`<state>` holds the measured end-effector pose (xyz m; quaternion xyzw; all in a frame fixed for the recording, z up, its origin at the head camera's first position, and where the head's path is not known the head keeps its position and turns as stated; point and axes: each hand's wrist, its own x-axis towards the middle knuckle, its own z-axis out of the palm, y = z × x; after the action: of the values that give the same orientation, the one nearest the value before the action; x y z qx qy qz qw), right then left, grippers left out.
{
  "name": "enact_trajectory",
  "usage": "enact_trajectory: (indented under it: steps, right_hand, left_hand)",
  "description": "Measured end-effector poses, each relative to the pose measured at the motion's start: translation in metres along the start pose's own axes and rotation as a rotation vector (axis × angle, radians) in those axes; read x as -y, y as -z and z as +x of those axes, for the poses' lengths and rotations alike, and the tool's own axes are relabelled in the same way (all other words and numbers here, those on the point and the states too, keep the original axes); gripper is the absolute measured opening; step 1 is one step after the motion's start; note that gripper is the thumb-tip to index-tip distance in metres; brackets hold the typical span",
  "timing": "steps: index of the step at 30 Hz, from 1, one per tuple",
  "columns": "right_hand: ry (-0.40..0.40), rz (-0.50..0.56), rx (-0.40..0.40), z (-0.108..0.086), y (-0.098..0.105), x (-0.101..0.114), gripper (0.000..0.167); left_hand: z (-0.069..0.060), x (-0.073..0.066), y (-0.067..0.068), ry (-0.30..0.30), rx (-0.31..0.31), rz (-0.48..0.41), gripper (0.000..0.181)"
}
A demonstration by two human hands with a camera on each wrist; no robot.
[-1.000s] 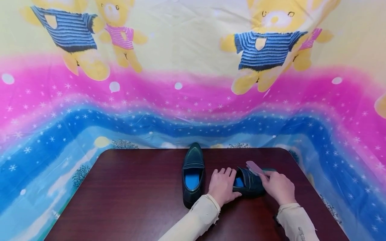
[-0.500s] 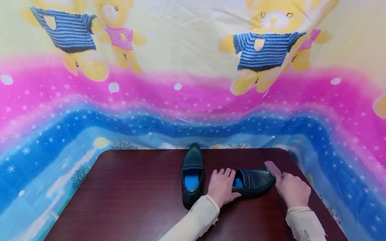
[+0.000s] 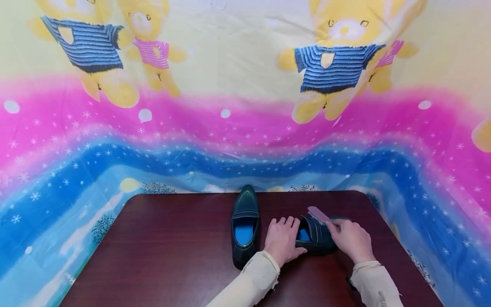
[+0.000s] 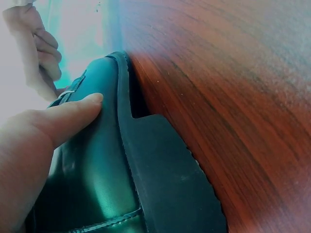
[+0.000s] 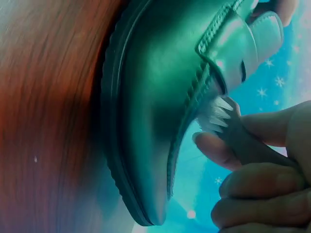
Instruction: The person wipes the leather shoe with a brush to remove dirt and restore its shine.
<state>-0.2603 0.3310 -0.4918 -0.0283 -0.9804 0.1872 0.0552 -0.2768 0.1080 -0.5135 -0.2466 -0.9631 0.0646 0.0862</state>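
Pink flat-backed brush (image 3: pixel 316 214) on dark green leather loafer (image 3: pixel 323 239), brown wooden counter (image 3: pixel 168 243) beneath.
Right grip (image 3: pixel 355 241) closed round the brush, bristles touching the loafer's upper; left grip (image 3: pixel 281 239) clasping its heel. Matching blue-lined shoe (image 3: pixel 246 207) left of the loafer.

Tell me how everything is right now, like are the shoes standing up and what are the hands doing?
Held shoe: upright, toe to the person's right
Other shoe: upright, toe pointing away, blue insole showing
Brush: held, bristles at the held shoe's upper, by the strap
Left hand: holding the held shoe's heel end
Right hand: gripping the brush
Bear cloth: hanging, a bit wrinkled
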Motion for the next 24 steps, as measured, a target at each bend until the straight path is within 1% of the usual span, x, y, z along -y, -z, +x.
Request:
enact_trajectory:
  steps: [3,5,9,13,16,18,20,24]
  right_hand:
    - [-0.014,-0.01,-0.006,0.0,-0.001,0.0,0.043]
    - [-0.023,-0.024,-0.03,0.0,-0.001,-0.005,0.038]
    - [-0.058,-0.085,-0.093,-0.002,0.001,-0.017,0.029]
    - [-0.108,-0.122,-0.155,-0.005,0.005,-0.026,0.032]
    - [-0.143,-0.127,-0.179,-0.006,0.008,-0.03,0.034]
    - [-0.157,-0.129,-0.181,-0.006,0.011,-0.031,0.035]
    - [-0.154,-0.129,-0.162,-0.006,0.012,-0.03,0.035]
    - [-0.093,-0.097,-0.084,-0.005,0.01,-0.024,0.036]
  left_hand:
    - [0.001,0.0,0.0,-0.002,-0.007,0.001,0.084]
    - [0.001,0.0,0.0,-0.002,-0.017,0.004,0.084]
    - [0.001,0.0,-0.001,0.0,-0.026,0.009,0.084]
    - [0.0,0.001,-0.001,0.002,-0.017,0.011,0.084]
    - [0.0,0.001,-0.001,0.004,-0.014,0.012,0.085]
    - [0.0,0.001,-0.002,0.003,-0.017,0.013,0.085]
    - [0.0,0.001,-0.002,0.002,-0.02,0.013,0.085]
    - [0.0,0.0,-0.001,-0.004,-0.023,0.008,0.084]
